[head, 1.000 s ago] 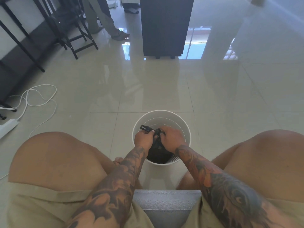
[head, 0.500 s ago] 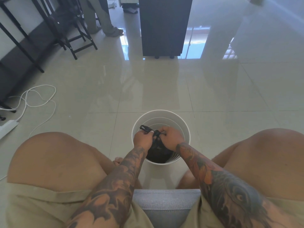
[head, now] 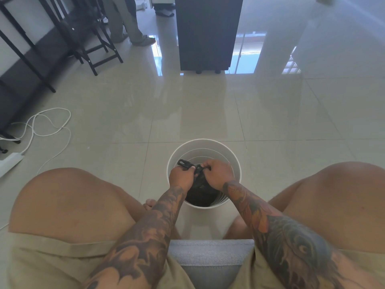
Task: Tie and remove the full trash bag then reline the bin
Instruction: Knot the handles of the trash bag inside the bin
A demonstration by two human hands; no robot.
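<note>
A round white bin stands on the tiled floor between my knees. Inside it sits a black trash bag, gathered at its top. My left hand grips one twisted end of the bag, and a short black tail sticks out past the knuckles to the left. My right hand pinches the other end close beside it, over the bin's middle. The two hands nearly touch. The bag's knot area is partly hidden by my fingers.
I sit on a grey cushioned seat. A white cable and power strip lie on the floor at left. Black chair and table legs stand at far left, a dark cabinet straight ahead, a person's legs beyond.
My right hand has shifted slightly up and left toward the left hand, pulling its bag end closer. The person at the back has stepped to the left.
</note>
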